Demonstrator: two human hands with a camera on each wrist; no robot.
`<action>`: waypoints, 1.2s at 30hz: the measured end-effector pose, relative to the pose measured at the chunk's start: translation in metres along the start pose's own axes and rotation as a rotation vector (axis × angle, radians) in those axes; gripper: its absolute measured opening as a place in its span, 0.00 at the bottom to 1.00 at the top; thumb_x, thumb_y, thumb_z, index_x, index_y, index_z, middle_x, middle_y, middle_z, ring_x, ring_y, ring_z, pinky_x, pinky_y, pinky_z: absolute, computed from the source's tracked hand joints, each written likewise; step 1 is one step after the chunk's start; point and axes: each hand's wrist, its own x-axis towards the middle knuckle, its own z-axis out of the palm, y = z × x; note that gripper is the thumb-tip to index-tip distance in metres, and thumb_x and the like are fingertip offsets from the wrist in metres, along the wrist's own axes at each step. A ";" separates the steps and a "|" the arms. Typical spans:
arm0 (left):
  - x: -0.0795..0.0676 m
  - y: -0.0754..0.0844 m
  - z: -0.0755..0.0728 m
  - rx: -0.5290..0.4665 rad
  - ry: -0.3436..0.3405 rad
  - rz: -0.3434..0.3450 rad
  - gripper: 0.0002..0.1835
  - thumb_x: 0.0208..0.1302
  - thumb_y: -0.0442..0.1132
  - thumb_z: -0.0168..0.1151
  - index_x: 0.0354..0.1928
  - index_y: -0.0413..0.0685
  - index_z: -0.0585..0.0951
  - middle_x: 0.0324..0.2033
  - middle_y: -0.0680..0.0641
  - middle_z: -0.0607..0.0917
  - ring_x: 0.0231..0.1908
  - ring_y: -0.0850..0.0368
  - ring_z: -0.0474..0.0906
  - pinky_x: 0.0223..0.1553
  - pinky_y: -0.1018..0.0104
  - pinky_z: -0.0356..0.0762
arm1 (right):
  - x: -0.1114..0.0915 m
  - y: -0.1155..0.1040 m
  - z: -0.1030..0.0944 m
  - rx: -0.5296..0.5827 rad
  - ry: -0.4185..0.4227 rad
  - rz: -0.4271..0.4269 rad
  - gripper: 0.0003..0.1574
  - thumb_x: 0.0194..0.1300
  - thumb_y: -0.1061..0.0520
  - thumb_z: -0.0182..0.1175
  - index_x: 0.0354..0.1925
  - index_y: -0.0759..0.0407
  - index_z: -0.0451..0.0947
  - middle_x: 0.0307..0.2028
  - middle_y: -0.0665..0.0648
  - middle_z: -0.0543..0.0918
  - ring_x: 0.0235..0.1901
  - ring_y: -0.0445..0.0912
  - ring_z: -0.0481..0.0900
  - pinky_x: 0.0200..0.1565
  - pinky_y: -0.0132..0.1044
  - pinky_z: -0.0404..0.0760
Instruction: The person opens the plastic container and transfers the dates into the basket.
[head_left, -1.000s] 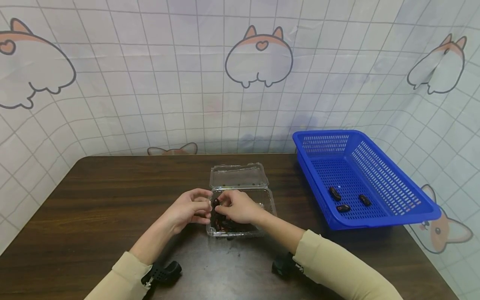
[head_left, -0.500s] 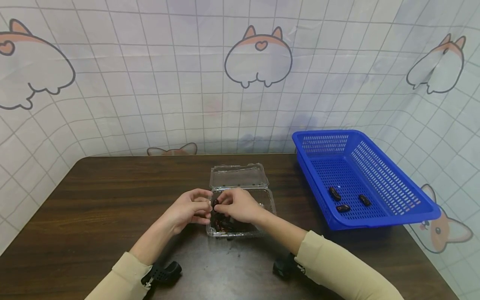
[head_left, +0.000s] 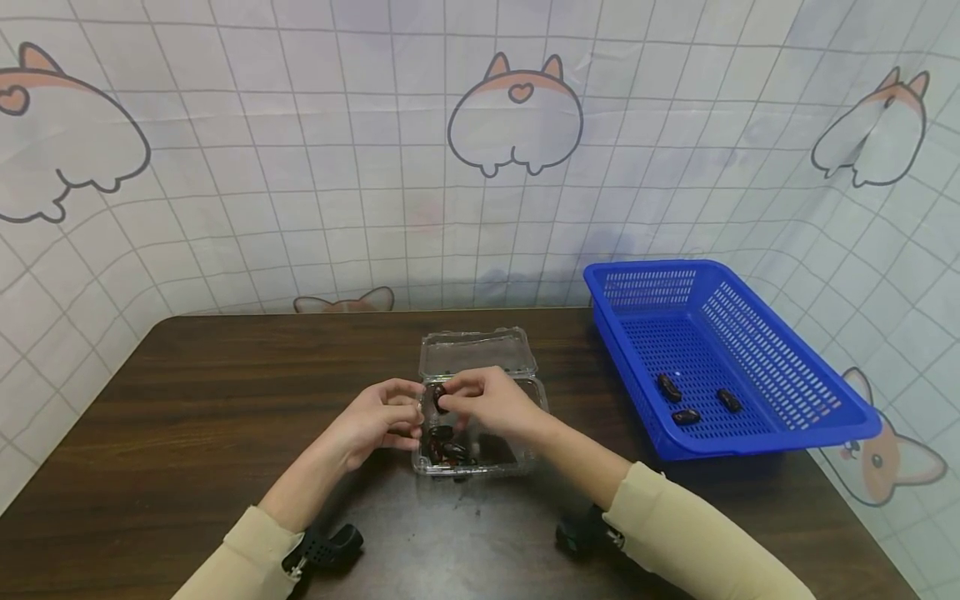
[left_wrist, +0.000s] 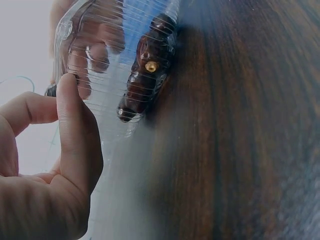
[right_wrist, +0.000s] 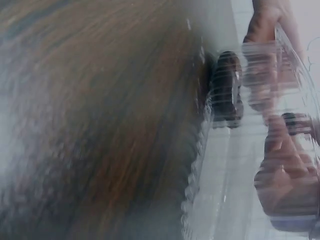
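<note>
A clear plastic clamshell box (head_left: 542, 398) lies open on the table, its lid folded back. Several dark brown dates (head_left: 453, 452) lie along its left part, and they show through the ribbed wall in the left wrist view as a row of dates (left_wrist: 142, 75). At the box's left rim, my left hand (head_left: 378, 421) pinches the edge, the thumb (left_wrist: 77, 135) against the outside wall. My right hand (head_left: 495, 404) is over the box and pinches one date (head_left: 438, 398) between thumb and fingers, near the left fingertips.
A blue slotted basket (head_left: 622, 362) stands at the right with three dates (head_left: 686, 417) on its floor. The dark wooden table (head_left: 247, 375) ends at the back against a white grid-patterned wall sheet (head_left: 337, 183).
My right hand has lifted a little up and to the right with the date, uncovering more dates in the box. The left hand has stayed at the rim.
</note>
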 end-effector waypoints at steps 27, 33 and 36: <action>0.001 0.000 0.001 0.002 0.010 0.010 0.30 0.63 0.28 0.58 0.67 0.30 0.66 0.38 0.44 0.78 0.31 0.55 0.80 0.34 0.62 0.88 | -0.015 -0.001 -0.031 0.098 0.010 0.009 0.21 0.69 0.56 0.68 0.56 0.63 0.80 0.42 0.56 0.87 0.46 0.68 0.80 0.32 0.41 0.75; 0.002 -0.001 0.001 0.015 0.015 0.008 0.28 0.64 0.28 0.57 0.66 0.30 0.67 0.37 0.44 0.79 0.31 0.55 0.80 0.34 0.61 0.88 | -0.021 -0.002 -0.036 0.078 0.020 0.014 0.21 0.70 0.55 0.68 0.57 0.63 0.80 0.43 0.57 0.87 0.44 0.65 0.80 0.33 0.43 0.75; 0.002 -0.001 0.001 0.017 0.015 0.009 0.28 0.64 0.27 0.57 0.66 0.31 0.67 0.37 0.44 0.79 0.31 0.55 0.80 0.34 0.61 0.88 | -0.025 -0.003 -0.038 0.067 0.033 0.017 0.21 0.69 0.55 0.68 0.57 0.63 0.81 0.43 0.57 0.87 0.43 0.63 0.80 0.34 0.45 0.78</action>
